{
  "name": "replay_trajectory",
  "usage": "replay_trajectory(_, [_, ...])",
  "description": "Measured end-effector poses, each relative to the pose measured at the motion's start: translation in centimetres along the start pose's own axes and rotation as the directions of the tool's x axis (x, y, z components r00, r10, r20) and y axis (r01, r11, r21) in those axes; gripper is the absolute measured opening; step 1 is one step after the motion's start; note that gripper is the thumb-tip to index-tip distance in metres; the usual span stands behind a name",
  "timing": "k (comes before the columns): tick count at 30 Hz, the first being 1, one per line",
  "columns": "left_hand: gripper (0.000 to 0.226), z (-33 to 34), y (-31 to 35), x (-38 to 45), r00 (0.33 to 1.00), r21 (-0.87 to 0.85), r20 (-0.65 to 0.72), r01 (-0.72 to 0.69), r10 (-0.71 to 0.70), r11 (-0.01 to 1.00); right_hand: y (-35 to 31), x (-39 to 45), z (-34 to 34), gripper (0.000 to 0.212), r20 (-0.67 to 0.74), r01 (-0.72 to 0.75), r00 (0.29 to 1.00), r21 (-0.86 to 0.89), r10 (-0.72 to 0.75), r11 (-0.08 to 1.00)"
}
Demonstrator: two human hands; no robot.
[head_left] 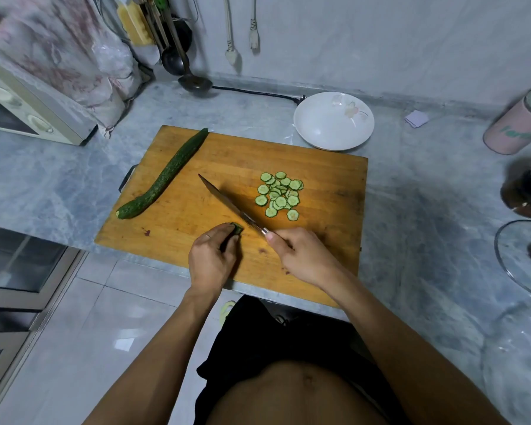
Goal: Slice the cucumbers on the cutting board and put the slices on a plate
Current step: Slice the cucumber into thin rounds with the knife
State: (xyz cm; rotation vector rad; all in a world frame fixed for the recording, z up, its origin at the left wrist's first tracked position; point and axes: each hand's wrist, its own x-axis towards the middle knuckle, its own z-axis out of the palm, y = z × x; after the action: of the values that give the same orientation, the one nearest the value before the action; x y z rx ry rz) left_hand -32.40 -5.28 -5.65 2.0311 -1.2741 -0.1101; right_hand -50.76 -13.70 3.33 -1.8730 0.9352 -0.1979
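Cucumber stub (236, 229), pinched in left hand (210, 259), looks short and slippery; right hand (301, 256) grips knife (227, 204)

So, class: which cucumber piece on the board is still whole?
The long cucumber at the board's far left, untouched; the left hand holds only a short stub.

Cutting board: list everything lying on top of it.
On the cutting board: a whole cucumber, a pile of slices, the knife and a cucumber stub held by the left hand. The hands hide the board beneath them.
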Motion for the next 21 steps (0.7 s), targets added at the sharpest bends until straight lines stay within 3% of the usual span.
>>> replay_trajectory(7, [0.009,0.5,0.3,-0.4,0.995,-0.145,-0.07,0.065,-0.075,0.987,0.6,-1.5,-0.1,0.041,0.038,0.045,0.998,-0.053,-0.043,0.998])
replay_trajectory(21, [0.007,0.7,1.0,-0.8,0.996,-0.014,-0.05,0.068,-0.069,0.998,0.5,-3.2,0.6,0.039,0.077,0.027,0.997,-0.139,-0.017,0.99])
